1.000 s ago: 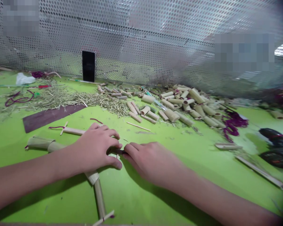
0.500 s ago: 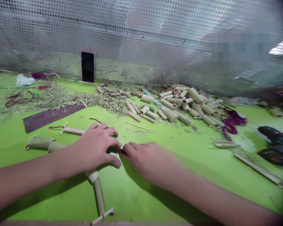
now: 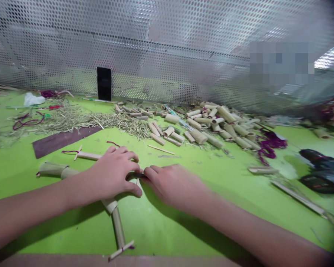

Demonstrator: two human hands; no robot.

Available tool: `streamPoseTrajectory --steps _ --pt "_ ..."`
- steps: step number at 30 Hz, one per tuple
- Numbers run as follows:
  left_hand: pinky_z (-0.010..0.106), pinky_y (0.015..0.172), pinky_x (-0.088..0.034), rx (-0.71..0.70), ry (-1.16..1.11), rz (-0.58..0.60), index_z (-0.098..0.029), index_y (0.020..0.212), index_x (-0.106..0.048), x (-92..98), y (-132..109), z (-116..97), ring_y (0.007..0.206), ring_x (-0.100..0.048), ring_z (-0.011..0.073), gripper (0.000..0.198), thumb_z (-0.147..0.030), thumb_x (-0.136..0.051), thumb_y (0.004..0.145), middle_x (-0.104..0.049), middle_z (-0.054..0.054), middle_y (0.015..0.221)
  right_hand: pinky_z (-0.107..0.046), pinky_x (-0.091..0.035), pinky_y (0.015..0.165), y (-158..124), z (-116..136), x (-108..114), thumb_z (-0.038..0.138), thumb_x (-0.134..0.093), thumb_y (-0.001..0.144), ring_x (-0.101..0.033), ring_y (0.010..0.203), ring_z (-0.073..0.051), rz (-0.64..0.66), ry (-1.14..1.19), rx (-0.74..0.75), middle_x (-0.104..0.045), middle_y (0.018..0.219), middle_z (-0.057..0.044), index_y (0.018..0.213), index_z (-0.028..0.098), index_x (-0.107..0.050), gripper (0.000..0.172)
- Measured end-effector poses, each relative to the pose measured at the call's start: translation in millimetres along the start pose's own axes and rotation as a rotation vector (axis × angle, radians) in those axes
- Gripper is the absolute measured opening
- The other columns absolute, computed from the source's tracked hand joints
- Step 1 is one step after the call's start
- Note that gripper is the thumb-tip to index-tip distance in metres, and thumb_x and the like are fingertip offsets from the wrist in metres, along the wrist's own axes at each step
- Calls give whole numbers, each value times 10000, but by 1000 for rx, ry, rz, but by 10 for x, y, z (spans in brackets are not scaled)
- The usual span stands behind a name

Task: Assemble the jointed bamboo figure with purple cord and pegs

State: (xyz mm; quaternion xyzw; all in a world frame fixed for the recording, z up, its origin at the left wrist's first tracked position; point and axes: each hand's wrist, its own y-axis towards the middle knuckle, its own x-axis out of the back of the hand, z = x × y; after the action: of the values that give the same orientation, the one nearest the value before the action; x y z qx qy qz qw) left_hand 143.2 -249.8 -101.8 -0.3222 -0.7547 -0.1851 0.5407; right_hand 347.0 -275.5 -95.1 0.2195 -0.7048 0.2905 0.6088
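Note:
A jointed figure of bamboo tubes (image 3: 118,226), strung with purple cord and small sticks, lies on the green table under my left hand (image 3: 115,174). The left fingers curl over its middle, with thumb and forefinger spread apart at the near side. My right hand (image 3: 169,183) is closed, fingertips pinching one end of a dark narrow tool (image 3: 135,175). That tool reaches into the gap between the left thumb and forefinger; its kind is not clear. A thin stick end (image 3: 137,181) shows just below it. The part of the figure beneath the left palm is hidden.
Behind the hands lie piled bamboo tubes (image 3: 199,137) and shavings (image 3: 122,124). A brown strip (image 3: 66,141) is at the left. A phone (image 3: 104,83) leans on the perforated metal screen (image 3: 169,63). Purple cord (image 3: 268,144) and a black power tool (image 3: 323,172) are at the right.
The view has shifted slightly, so the table things sit a little differently in it. Both hands keep nearly the same place and hold; the dark tool's visible part has tilted slightly.

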Motion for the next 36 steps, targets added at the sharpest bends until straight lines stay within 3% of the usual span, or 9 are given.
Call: streamPoseTrajectory --steps 5,23,36 --pt "496 986 -384 4 -4 -15 -301 1039 -802 -6 -1 1 1211 -554 347 468 -690 -728 789 -681 67 1313 -335 -221 525 31 17 19 293 -479 1080 -656 615 -165 39 1 7 -752 855 -43 973 169 -662 246" --pt "475 964 -405 17 -28 4 -295 1049 -784 -33 1 17 1209 -553 340 471 -698 -696 822 -669 54 1293 -332 -288 543 -19 35 34 281 -484 1077 -690 648 -182 38 18 -25 -761 834 -38 945 171 -671 254" --pt "488 969 -395 22 -24 14 -294 1074 -786 -10 -6 19 1225 -550 341 503 -716 -691 817 -668 58 1323 -332 -247 536 -25 18 13 281 -474 1079 -661 631 -185 30 -3 -21 -762 847 -33 977 183 -676 247"
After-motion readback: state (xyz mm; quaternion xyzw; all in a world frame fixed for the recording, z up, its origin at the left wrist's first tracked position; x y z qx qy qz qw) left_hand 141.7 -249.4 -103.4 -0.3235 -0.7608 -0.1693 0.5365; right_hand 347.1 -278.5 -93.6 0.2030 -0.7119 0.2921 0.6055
